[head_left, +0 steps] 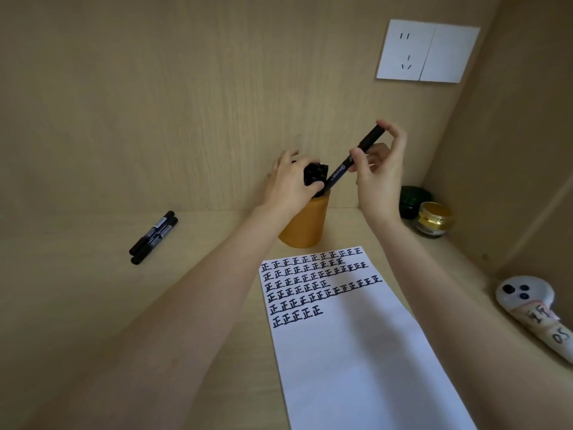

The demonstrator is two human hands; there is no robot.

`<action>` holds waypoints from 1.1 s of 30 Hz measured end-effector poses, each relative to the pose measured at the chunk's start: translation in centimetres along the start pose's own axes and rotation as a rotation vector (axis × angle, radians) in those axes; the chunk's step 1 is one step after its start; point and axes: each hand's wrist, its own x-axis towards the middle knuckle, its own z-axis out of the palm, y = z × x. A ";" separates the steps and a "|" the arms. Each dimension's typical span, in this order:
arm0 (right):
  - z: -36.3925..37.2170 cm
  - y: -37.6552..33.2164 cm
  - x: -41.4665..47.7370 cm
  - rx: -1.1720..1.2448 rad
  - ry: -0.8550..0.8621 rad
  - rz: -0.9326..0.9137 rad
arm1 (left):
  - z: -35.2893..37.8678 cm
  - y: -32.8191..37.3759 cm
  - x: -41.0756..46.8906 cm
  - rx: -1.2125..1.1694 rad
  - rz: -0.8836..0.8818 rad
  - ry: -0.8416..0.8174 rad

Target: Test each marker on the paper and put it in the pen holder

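Observation:
An orange pen holder (pixel 305 223) stands on the wooden desk just behind a white sheet of paper (pixel 350 352) with rows of black written marks at its top. Several black markers (pixel 314 172) stick out of the holder's mouth. My left hand (pixel 288 184) grips that bundle of markers at the holder's rim. My right hand (pixel 379 169) pinches a capped black marker (pixel 352 159) near its upper end; it slants down to the left, and its lower tip sits at the holder's mouth. Two more black markers (pixel 154 237) lie side by side on the desk at the left.
A dark green jar (pixel 414 201) and a gold-lidded jar (pixel 433 219) stand in the back right corner. A white handheld controller (pixel 536 311) with written tape lies at the right edge. A white wall socket (pixel 428 51) is on the back panel.

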 end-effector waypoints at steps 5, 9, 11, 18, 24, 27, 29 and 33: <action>0.5 0.9 1.2 0.000 0.029 0.005 | 0.5 -0.4 0.4 -0.106 -0.001 0.005; 1.0 1.9 1.3 -0.015 -0.048 0.012 | 0.4 -0.6 0.2 -0.142 0.036 -0.012; 1.2 2.3 1.3 -0.031 -0.084 0.012 | 0.2 -0.7 0.1 -0.149 0.052 -0.022; 1.8 3.1 1.5 -0.094 -0.249 0.025 | 0.3 -1.3 -0.3 -0.168 0.063 -0.032; 1.8 4.7 0.1 -0.198 -0.405 0.026 | 0.3 -1.4 -0.2 -0.234 0.006 0.010; 1.3 5.5 -0.6 -0.265 -0.394 -0.010 | 0.3 -1.7 -0.2 -0.230 -0.007 -0.002; 1.0 5.8 -0.9 -0.281 -0.391 -0.009 | 0.3 -1.8 -0.3 -0.228 0.008 -0.005; 1.2 5.9 -1.1 -0.314 -0.405 0.033 | 0.5 -1.9 -0.4 -0.249 0.005 0.007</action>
